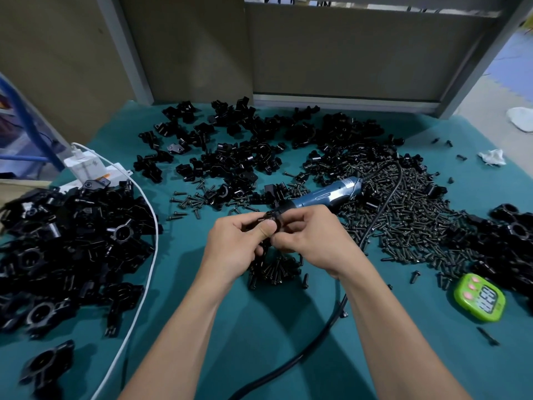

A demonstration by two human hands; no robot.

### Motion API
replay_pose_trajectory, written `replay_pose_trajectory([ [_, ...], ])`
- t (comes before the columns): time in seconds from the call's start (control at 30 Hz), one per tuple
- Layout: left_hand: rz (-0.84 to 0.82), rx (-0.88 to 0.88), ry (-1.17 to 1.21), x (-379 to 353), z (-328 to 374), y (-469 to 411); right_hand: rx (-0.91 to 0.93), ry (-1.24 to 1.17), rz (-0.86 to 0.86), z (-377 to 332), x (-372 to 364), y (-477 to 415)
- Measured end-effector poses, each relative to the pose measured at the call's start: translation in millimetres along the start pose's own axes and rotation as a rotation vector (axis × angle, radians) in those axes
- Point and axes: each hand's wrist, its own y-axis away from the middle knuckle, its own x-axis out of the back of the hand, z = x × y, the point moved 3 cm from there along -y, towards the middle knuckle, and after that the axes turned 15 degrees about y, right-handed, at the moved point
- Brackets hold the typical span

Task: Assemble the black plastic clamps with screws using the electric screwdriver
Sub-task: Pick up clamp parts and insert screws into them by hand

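Note:
My left hand [236,243] and my right hand [311,238] meet at the middle of the table, both pinching a small black plastic clamp [272,219] between their fingertips. Most of the clamp is hidden by my fingers. The blue electric screwdriver [328,193] lies on the table just behind my right hand, its black tip pointing toward the clamp. A small heap of black screws [277,269] sits right under my hands. A much larger spread of screws [403,215] covers the table to the right.
Loose black clamp parts [245,145] are scattered across the back of the teal table [184,284]. A heap of clamps [66,241] fills the left side. A white cable [150,255], a white charger [83,166], the screwdriver's black cord [372,223] and a green timer [480,297] also lie here.

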Motion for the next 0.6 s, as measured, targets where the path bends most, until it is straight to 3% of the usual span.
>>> replay_pose_trajectory([
  [0.17, 0.044, -0.139, -0.016, -4, 2, 1, -0.012, -0.110, -0.008, 2, -5, -3],
  [0.4, 0.053, -0.114, 0.193, -11, -8, 3, -0.021, -0.135, 0.071, 0, -18, -6],
  [0.6, 0.066, -0.130, 0.231, -9, -18, 8, -0.049, -0.113, 0.103, -1, -22, -6],
])
